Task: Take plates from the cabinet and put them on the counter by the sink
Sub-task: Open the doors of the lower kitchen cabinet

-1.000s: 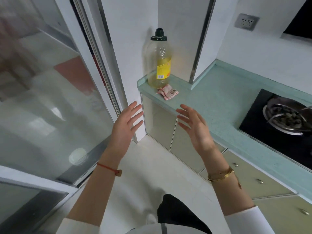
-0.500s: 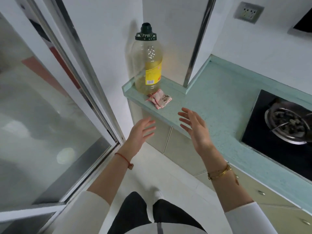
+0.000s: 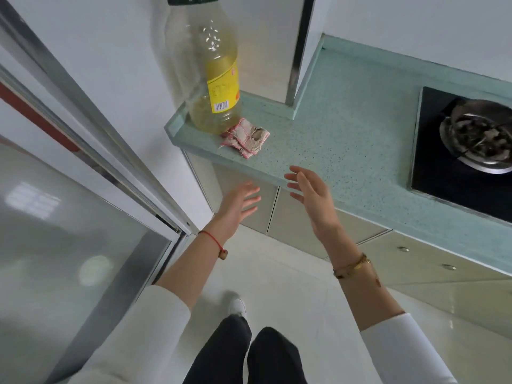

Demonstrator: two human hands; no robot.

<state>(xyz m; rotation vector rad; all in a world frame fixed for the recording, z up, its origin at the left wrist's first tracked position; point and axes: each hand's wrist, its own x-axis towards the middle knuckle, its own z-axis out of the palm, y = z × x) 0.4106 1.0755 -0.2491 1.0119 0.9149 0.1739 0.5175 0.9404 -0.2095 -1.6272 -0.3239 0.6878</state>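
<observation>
Cabinet (image 3: 286, 220) lies beyond spread fingers (image 3: 249, 200) of left hand (image 3: 235, 207) and right hand (image 3: 315, 199).

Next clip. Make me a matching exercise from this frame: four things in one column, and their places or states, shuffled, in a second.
Things
1. large clear plastic bottle with yellow label
2. folded pink-edged cloth
3. round steel burner
4. left hand

Places or states
A. set in the black glass hob
B. open, holding nothing
C. upright at the end of the speckled teal counter
D. lying flat by the bottle's base

Pairs: 1-C; 2-D; 3-A; 4-B
</observation>
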